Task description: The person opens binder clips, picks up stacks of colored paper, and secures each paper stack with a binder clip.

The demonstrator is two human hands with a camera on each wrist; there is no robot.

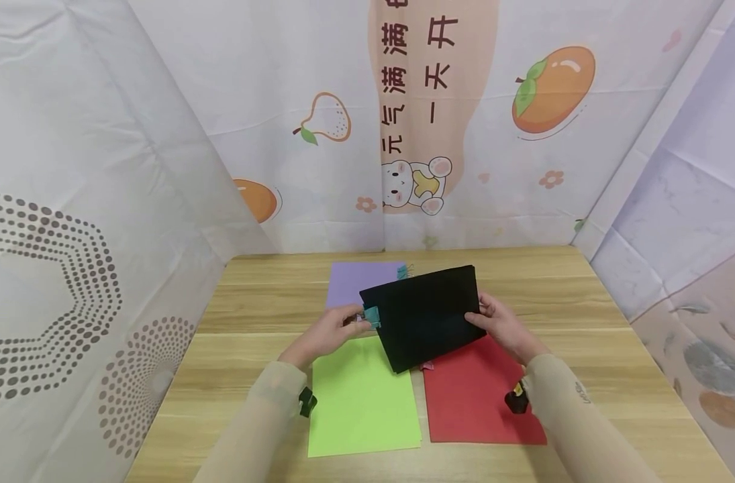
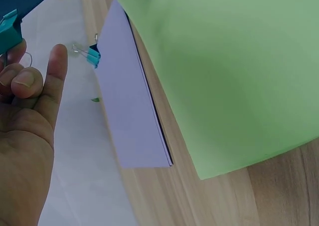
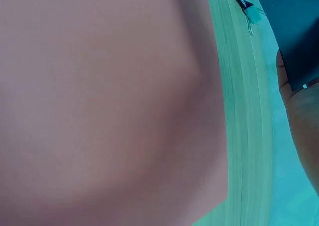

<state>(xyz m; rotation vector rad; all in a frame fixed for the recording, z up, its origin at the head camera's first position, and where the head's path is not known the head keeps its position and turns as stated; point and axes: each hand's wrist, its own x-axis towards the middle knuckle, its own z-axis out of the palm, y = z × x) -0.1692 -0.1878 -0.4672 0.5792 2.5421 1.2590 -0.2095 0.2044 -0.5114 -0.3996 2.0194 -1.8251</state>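
Observation:
A stack of black paper [image 1: 430, 322] is held up at a tilt between both hands, over the sheets on the table. My left hand [image 1: 327, 330] pinches the teal binder clip [image 1: 372, 317] at its left edge. In the left wrist view that clip [image 2: 10, 32] sits at the fingertips, and the little finger [image 2: 56, 66] sticks out. On the other side, my right hand [image 1: 505, 329] grips the stack's right edge, thumb on the front and fingers behind. The right wrist view shows the dark paper [image 3: 296, 26] in that hand [image 3: 304, 106].
Purple paper [image 1: 350, 285] with another teal binder clip [image 1: 402, 272] lies at the back, partly covered by the black stack. Nearer the front are light green paper [image 1: 364, 402] on the left and red paper [image 1: 478, 402] on the right, with a pink clip [image 1: 427, 365]. Curtains [image 1: 319, 221] surround the wooden table [image 1: 591, 376].

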